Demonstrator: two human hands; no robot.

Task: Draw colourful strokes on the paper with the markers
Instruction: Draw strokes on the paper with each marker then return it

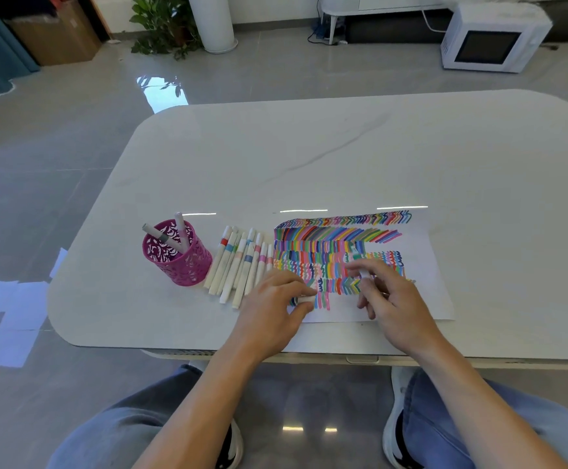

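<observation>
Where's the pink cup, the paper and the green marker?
pink cup [187, 265]: head view, on its front wall.
paper [428, 292]: head view, on its bare right side.
green marker [357, 256]: head view, on its green band.

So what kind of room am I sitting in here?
Probably a living room at home, though that's a guess: a plant by the far wall, a microwave on the tiled floor, and a white table.
</observation>
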